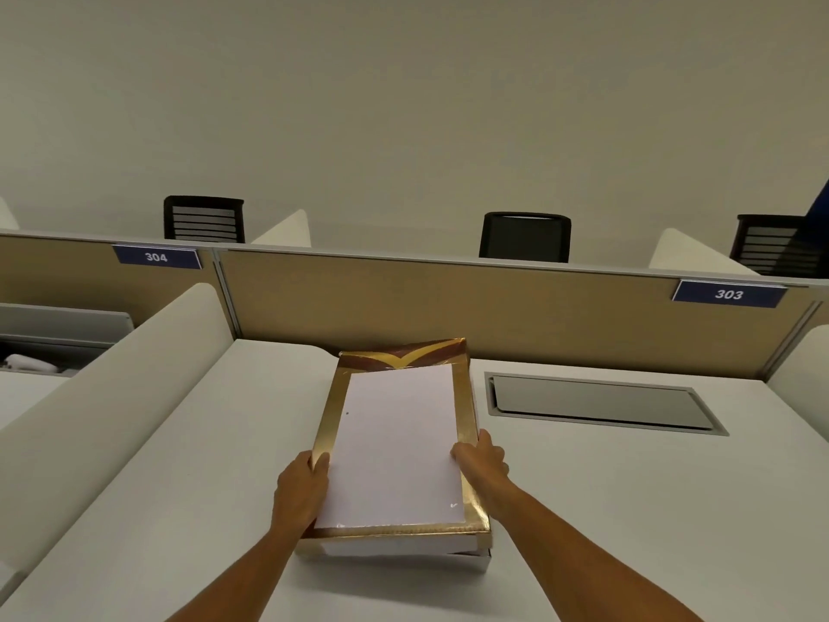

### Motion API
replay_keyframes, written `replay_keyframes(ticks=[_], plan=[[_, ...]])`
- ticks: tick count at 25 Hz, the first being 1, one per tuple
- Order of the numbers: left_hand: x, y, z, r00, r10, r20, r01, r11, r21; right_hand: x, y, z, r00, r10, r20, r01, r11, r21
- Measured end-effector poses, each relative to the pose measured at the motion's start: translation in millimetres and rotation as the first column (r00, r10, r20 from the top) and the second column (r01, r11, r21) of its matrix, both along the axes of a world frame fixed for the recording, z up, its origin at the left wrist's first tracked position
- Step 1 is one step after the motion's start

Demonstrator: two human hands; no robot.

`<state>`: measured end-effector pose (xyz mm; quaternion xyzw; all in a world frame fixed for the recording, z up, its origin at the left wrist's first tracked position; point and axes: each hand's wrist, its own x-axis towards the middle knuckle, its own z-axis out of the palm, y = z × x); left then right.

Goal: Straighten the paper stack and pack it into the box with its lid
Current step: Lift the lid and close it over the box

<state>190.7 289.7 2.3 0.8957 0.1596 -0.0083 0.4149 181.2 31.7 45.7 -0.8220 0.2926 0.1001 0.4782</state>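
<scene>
Head view, looking down over a white desk [583,509]. Left hand [298,489] clamped on the left edge of a gold lid [464,410], thumb on top, fingers wrapped under the rim. Right hand [482,460] clamped on the lid's right edge, thumb resting on the white panel, fingers down the outer side. Both bare forearms reaching in from the bottom of the frame.

Lid long and rectangular, gold border around a pale white centre, brown band with a gold V-shape at the far end. Seated slightly askew over a white box [480,561], near right corner of the box poking out below the lid. White edges of the paper stack [394,547] visible under the lid's near rim, inside the box. Box resting on the desk, near the middle, close to the front edge.

Just right of the lid, apart from it, a grey recessed hatch [596,404] set into the desk. Behind, a tan partition [448,303] with blue number plates reading 304 [156,257] and 303 [729,294]. White curved divider [112,397] on the left. Three black chair backs [525,237] beyond the partition.
</scene>
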Motion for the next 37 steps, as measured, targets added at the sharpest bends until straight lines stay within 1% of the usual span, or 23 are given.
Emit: replay_keyframes(ticks=[2,5,9,16,17,18,19,21,22,23,25,28,30,31,33,35,37], plan=[[-1.7,-3.5,3.2,1.000,0.007,-0.005,-0.007,0.999,0.039,-3.0,-1.7,-8.1,1.000,-0.001,-0.004,0.001,1.000,-0.026],[-1.9,-8.5,4.9,0.999,0.001,-0.036,0.002,0.996,0.092,-4.0,-5.4,-19.4,1.000,0.012,-0.008,-0.012,1.000,0.003],[-1.9,-11.2,6.5,1.000,-0.010,-0.029,0.014,0.991,0.136,-8.8,-2.7,-17.9,1.000,0.010,-0.010,-0.010,0.999,0.033],[5.0,-5.4,-3.7,1.000,0.002,-0.019,-0.001,0.996,0.092,-4.6,-5.1,-33.2,0.999,0.027,-0.032,-0.026,1.000,0.018],[7.6,-4.2,-4.0,1.000,-0.005,-0.017,0.006,0.997,0.079,-4.3,-5.6,-33.7,0.999,0.035,-0.016,-0.035,0.999,-0.007],[11.6,-3.0,-4.8,1.000,-0.017,-0.009,0.018,0.998,0.065,-3.0,-6.2,-34.0,0.999,0.049,0.014,-0.048,0.997,-0.068],[16.1,-2.3,-4.6,0.999,-0.032,0.000,0.032,0.998,0.055,-1.6,-6.1,-34.7,0.995,0.083,0.054,-0.073,0.984,-0.163],[25.3,-4.7,-2.8,0.996,-0.085,0.025,0.083,0.995,0.059,-0.9,-3.8,-35.8,0.968,0.217,0.128,-0.153,0.911,-0.383],[30.5,-8.0,-2.3,0.991,-0.130,0.045,0.125,0.988,0.094,0.0,-2.1,-36.4,0.945,0.290,0.150,-0.192,0.866,-0.462],[34.7,-12.4,-0.7,0.981,-0.184,0.055,0.174,0.973,0.149,1.7,0.1,-37.0,0.923,0.354,0.152,-0.231,0.825,-0.516],[41.7,-23.5,3.2,0.953,-0.301,0.044,0.279,0.922,0.268,6.7,4.6,-38.6,0.888,0.448,0.101,-0.307,0.743,-0.595],[53.0,-36.1,0.1,0.891,-0.453,0.030,0.390,0.798,0.459,15.7,8.6,-45.9,0.845,0.534,0.033,-0.374,0.633,-0.678],[58.3,-38.9,-10.4,0.853,-0.522,0.006,0.429,0.707,0.562,19.0,8.4,-54.3,0.820,0.572,-0.004,-0.414,0.589,-0.694],[60.1,-39.1,-15.0,0.838,-0.546,-0.009,0.443,0.671,0.595,19.7,7.7,-58.7,0.816,0.578,-0.017,-0.426,0.580,-0.695],[61.1,-38.1,-22.8,0.820,-0.572,-0.034,0.465,0.629,0.623,19.2,5.8,-64.8,0.811,0.583,-0.037,-0.434,0.558,-0.707],[61.9,-37.8,-27.6,0.808,-0.586,-0.067,0.494,0.609,0.620,19.0,4.5,-70.0,0.807,0.588,-0.056,-0.442,0.538,-0.718],[63.1,-36.9,-31.4,0.805,-0.588,-0.074,0.502,0.611,0.612,18.5,4.9,-73.6,0.805,0.590,-0.059,-0.440,0.528,-0.726]])
